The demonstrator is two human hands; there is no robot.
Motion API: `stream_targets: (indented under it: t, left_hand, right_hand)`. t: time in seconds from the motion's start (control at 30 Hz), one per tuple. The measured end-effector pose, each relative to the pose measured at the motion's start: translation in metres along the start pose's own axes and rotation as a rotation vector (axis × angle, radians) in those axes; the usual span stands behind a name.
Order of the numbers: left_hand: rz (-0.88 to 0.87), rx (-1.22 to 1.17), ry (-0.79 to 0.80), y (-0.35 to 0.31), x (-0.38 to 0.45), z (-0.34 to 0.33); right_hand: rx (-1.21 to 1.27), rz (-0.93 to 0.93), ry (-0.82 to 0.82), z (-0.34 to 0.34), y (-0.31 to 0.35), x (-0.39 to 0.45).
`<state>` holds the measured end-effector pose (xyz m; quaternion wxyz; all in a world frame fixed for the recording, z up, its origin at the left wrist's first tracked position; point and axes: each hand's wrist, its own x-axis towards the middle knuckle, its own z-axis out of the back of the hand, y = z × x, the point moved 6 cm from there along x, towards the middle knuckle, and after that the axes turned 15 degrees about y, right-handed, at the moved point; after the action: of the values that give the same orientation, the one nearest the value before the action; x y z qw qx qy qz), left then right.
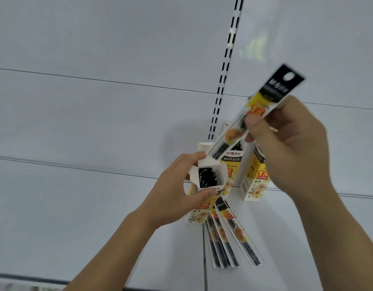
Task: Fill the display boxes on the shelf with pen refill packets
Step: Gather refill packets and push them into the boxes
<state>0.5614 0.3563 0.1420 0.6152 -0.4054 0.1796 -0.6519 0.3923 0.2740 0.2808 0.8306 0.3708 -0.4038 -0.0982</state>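
Observation:
My left hand [173, 192] grips an open white and yellow display box [204, 175] standing on the shelf; black refill tips show inside its open top. My right hand [286, 143] pinches a long pen refill packet [259, 108] with a black header and yellow label. The packet slants down to the left, its lower end just above the box's opening. Two more display boxes stand behind, one in the middle [231, 162] and one at the right [254, 177], partly hidden by my right hand.
Several loose refill packets [229, 234] lie fanned on the white shelf [97, 217] in front of the boxes. A slotted black and white upright [223, 68] runs up the white back panel. The shelf's front edge [34, 279] runs along the bottom left.

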Motion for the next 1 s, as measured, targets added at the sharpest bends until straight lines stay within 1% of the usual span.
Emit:
stream_targets:
  t: [0.1, 0.2, 0.3, 0.37, 0.47, 0.5, 0.6, 0.63, 0.7, 0.77, 0.8, 0.83, 0.87, 0.93, 1.0]
  left_hand:
    - [0.006, -0.003, -0.001, 0.0, 0.0, 0.0]
    - [0.007, -0.009, -0.01, 0.002, 0.001, 0.0]
    - [0.006, 0.003, -0.009, 0.003, 0.001, -0.002]
    - [0.011, 0.006, -0.01, 0.003, 0.001, -0.002]
    - [0.017, 0.001, -0.017, 0.003, 0.001, -0.001]
    - [0.016, 0.002, -0.02, 0.003, 0.002, -0.001]
    - [0.009, 0.01, -0.02, 0.003, 0.003, -0.001]
    - [0.006, 0.005, -0.02, 0.004, 0.003, -0.001]
    - [0.005, -0.023, -0.031, 0.006, 0.004, -0.001]
    - [0.019, -0.066, -0.041, 0.011, 0.005, -0.002]
    - [0.028, -0.077, -0.044, 0.012, 0.005, -0.002]
    - [0.033, -0.08, -0.046, 0.013, 0.006, -0.002]
    - [0.034, -0.08, -0.048, 0.014, 0.006, -0.002]
    - [0.031, -0.079, -0.048, 0.014, 0.008, -0.003]
    - [0.032, -0.08, -0.045, 0.014, 0.008, -0.004]
  right_hand:
    - [-0.134, -0.086, 0.14, -0.019, -0.025, -0.004]
    - [-0.269, -0.162, 0.197, -0.023, -0.044, -0.009]
    - [-0.299, -0.212, 0.308, -0.03, -0.055, -0.012]
    - [-0.292, -0.218, 0.341, -0.032, -0.06, -0.013]
    - [-0.186, -0.14, 0.216, -0.023, -0.057, -0.011]
    - [-0.218, -0.096, 0.204, -0.023, -0.056, -0.01]
    - [-0.532, 0.059, 0.315, -0.037, -0.06, -0.013]
    - [-0.595, 0.095, 0.319, -0.039, -0.063, -0.015]
    - [-0.568, 0.095, 0.227, -0.031, -0.065, -0.019]
    - [-0.43, -0.008, 0.091, -0.015, -0.067, -0.024]
    - [-0.386, -0.08, 0.053, -0.009, -0.074, -0.029]
    - [-0.39, -0.169, 0.061, -0.007, -0.085, -0.034]
    - [-0.451, -0.271, 0.127, -0.008, -0.101, -0.039]
    - [-0.632, -0.484, 0.387, -0.021, -0.143, -0.054]
    - [-0.737, -0.722, 0.616, -0.036, -0.184, -0.078]
